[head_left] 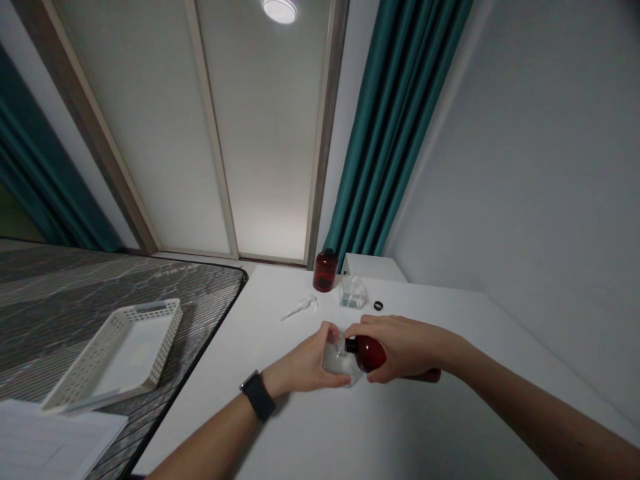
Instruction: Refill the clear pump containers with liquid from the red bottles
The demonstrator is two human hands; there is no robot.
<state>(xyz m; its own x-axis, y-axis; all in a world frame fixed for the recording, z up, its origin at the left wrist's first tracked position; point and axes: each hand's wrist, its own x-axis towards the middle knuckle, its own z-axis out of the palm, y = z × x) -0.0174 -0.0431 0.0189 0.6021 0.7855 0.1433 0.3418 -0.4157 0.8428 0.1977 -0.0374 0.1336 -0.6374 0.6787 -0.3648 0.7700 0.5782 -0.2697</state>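
Note:
My left hand (313, 360), with a dark watch on its wrist, is closed around a clear bottle (336, 359) low over the white table. In my right hand (410, 340) lies a dark red bottle (370, 353), tipped on its side. Its black neck points left and meets the top of the clear bottle; whether liquid flows cannot be made out. Beyond my hands, a clear pump head with its tube (303, 305), a second clear container (353, 293) and a small black ring (379, 305) lie on the tabletop. Another dark red bottle (325, 271) stands upright behind them.
To the left, a white perforated basket (167, 340) and paper sheets (60, 440) rest on a grey patterned surface (210, 287) with a black edge. A white box (375, 267) is at the white table's (240, 347) far side, near a green curtain (390, 133).

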